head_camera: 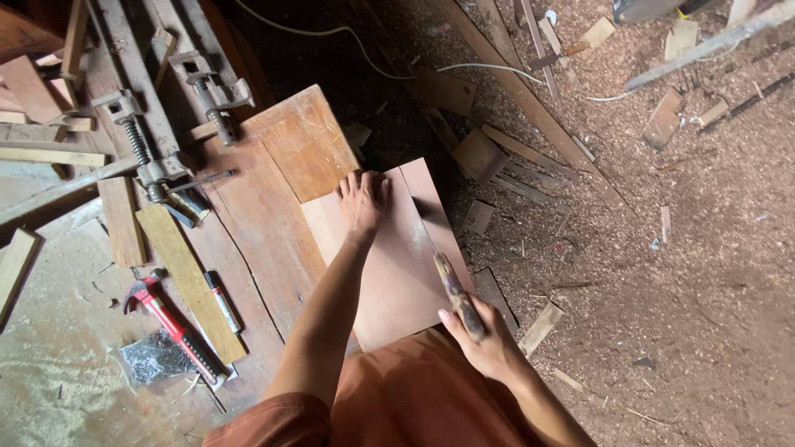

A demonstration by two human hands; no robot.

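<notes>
Orange cloth over my lap (414, 406) fills the bottom edge, and just above it my right hand (484, 335) is wrapped tight around the worn wooden handle of a hand saw (451, 285). Its thin blade runs up and away along a cut line near the right side of a flat reddish board (389, 265). My left hand (363, 201) lies palm down on the far end of that board, fingers spread and pressing flat, gripping nothing. That board rests across a wooden workbench (265, 232), its right part hanging out over the sawdust-covered floor (704, 273). On the bench to the left I see a red-handled hammer (170, 327), a marker pen (222, 302) and a pile of nails (153, 358). Metal bar clamps (153, 145) sit further back. Wood offcuts (662, 120) lie scattered across the floor.
</notes>
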